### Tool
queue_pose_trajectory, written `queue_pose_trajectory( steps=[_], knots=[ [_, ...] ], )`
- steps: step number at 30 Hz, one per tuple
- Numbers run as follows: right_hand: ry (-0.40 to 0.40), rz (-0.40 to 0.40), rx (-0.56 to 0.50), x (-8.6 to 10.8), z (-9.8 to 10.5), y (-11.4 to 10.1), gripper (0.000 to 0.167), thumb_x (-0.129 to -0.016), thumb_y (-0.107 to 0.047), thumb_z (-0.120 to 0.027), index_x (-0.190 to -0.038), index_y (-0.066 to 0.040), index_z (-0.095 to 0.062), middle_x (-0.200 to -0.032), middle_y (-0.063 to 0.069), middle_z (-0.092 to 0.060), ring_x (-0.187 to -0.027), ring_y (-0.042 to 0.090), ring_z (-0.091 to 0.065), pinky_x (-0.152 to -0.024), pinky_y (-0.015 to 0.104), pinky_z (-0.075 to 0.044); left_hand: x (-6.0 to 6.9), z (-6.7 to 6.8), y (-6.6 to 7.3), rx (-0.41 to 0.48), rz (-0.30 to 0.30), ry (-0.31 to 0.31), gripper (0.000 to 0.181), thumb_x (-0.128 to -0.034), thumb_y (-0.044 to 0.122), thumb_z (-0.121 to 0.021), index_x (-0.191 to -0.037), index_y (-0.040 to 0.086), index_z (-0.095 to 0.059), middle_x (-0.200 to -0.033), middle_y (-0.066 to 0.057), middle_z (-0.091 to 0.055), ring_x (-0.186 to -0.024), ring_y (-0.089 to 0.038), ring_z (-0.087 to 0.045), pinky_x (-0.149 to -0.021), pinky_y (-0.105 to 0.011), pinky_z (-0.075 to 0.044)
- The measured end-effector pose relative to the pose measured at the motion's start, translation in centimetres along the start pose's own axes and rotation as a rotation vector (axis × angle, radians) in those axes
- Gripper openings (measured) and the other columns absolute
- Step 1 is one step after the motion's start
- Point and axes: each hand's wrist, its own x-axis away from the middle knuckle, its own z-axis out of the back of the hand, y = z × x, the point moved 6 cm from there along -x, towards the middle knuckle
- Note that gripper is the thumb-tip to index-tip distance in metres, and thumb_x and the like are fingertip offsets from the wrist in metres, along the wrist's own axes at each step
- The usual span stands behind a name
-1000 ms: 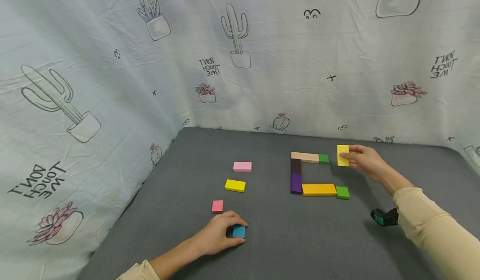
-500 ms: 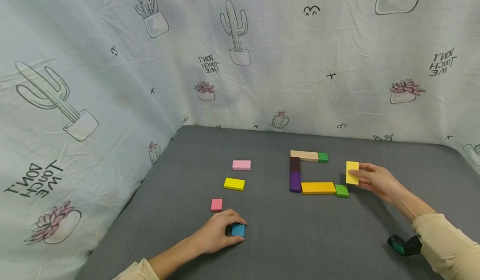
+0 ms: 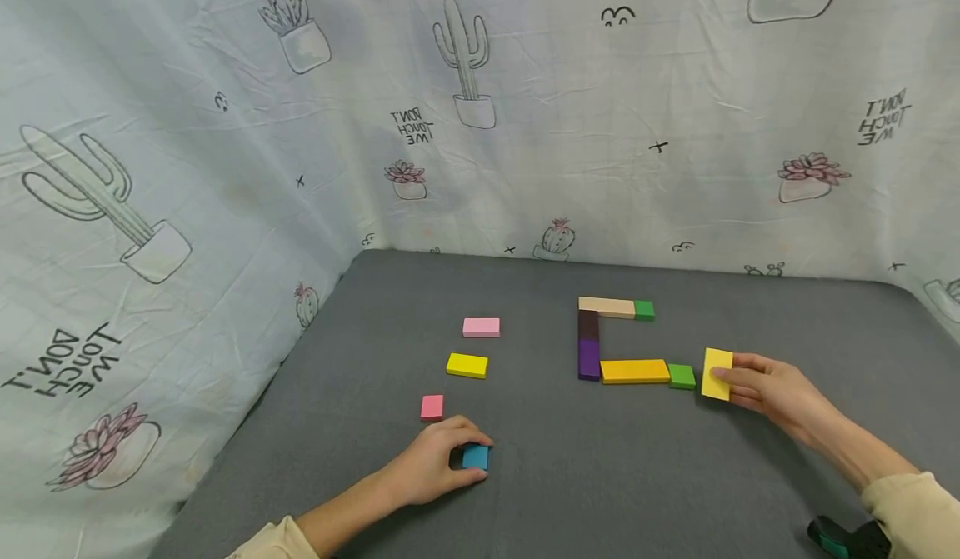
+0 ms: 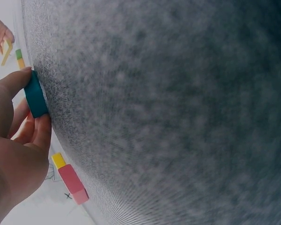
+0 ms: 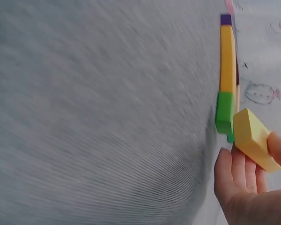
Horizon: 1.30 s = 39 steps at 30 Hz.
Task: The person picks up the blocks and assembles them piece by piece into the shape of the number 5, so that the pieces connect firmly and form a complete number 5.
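Observation:
My right hand pinches a light yellow block between thumb and fingers, just right of a light green block. In the right wrist view that yellow block is tilted beside the green block. The light green block ends a row with an orange block, which meets a purple block. Above the purple one lie a dark brown block, a beige block and a darker green block. My left hand grips a blue block at two opposite edges.
On the left side of the grey table lie a pink block, a bright yellow block and a coral block. A patterned curtain rises behind the table. A black and green object is by the right sleeve.
The right hand has carried the light yellow block toward the near side and slightly right, from beside the darker green block to beside the light green one. The left hand keeps its grip in place.

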Motion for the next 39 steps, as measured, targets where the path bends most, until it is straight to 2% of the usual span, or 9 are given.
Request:
queue_pose_trajectory(
  steps=[3,8,10,18,24,33,39],
  knots=[
    [-0.018,-0.009,-0.025,0.4,-0.6,0.5,0.082,-0.098,-0.025,-0.056,-0.142,0.019,-0.003,-0.136,0.032,-0.03,-0.092,0.002,-0.057,-0.087,0.033,-0.049,0.0,0.1,0.1,-0.003,-0.003,0.003,0.029,-0.0832,0.019,-0.076,-0.109,0.008,-0.068,-0.104,0.005,-0.058,-0.093,-0.006,-0.053,-0.081,-0.021,-0.047],
    [-0.004,-0.009,-0.066,1.1,-1.6,1.0,0.074,-0.096,-0.023,-0.06,-0.14,0.017,-0.017,-0.116,0.012,-0.052,-0.091,0.007,-0.06,-0.085,0.034,-0.05,0.1,0.1,0.2,-0.011,-0.003,0.004,0.029,-0.0833,0.018,-0.076,-0.109,0.008,-0.068,-0.104,0.005,-0.058,-0.093,-0.006,-0.054,-0.081,-0.021,-0.047],
    [0.009,-0.019,-0.085,1.3,-1.9,1.0,0.072,-0.095,-0.022,-0.062,-0.138,0.017,-0.02,-0.113,0.008,-0.054,-0.09,0.008,-0.061,-0.084,0.034,-0.05,0.0,0.1,0.2,-0.008,-0.003,0.006,0.029,-0.0831,0.018,-0.076,-0.109,0.007,-0.068,-0.104,0.005,-0.058,-0.093,-0.006,-0.054,-0.081,-0.021,-0.047],
    [0.021,-0.091,-0.112,1.6,-3.2,1.3,0.069,-0.091,-0.019,-0.067,-0.132,0.017,-0.026,-0.109,0.012,-0.053,-0.086,0.013,-0.061,-0.081,0.034,-0.052,0.1,0.1,0.3,-0.011,-0.053,0.035,0.029,-0.0828,0.016,-0.076,-0.108,0.006,-0.068,-0.103,0.004,-0.058,-0.091,-0.007,-0.054,-0.079,-0.021,-0.048],
    [0.048,-0.13,-0.046,1.6,-3.4,1.3,0.061,-0.088,-0.021,-0.071,-0.124,0.016,-0.038,-0.103,0.01,-0.058,-0.083,0.014,-0.062,-0.077,0.034,-0.053,0.1,0.1,0.3,-0.018,-0.052,0.028,0.029,-0.0826,0.017,-0.076,-0.109,0.006,-0.068,-0.103,0.004,-0.059,-0.091,-0.007,-0.054,-0.079,-0.021,-0.048],
    [0.09,-0.156,0.091,1.9,-3.8,0.6,0.069,-0.087,-0.026,-0.071,-0.126,0.021,-0.038,-0.099,0.014,-0.059,-0.08,0.015,-0.061,-0.072,0.034,-0.054,-0.2,0.1,0.3,-0.023,-0.039,0.015,0.03,-0.0821,0.017,-0.077,-0.109,0.007,-0.068,-0.103,0.005,-0.058,-0.092,-0.006,-0.054,-0.081,-0.02,-0.047],
    [0.122,-0.163,0.136,1.8,-4.0,0.1,0.063,-0.086,-0.025,-0.073,-0.12,0.019,-0.043,-0.089,0.012,-0.06,-0.072,0.016,-0.061,-0.067,0.032,-0.055,0.0,0.2,0.5,-0.028,-0.05,0.025,0.029,-0.0828,0.017,-0.076,-0.109,0.007,-0.068,-0.102,0.005,-0.058,-0.092,-0.007,-0.055,-0.081,-0.022,-0.047]
  ],
)
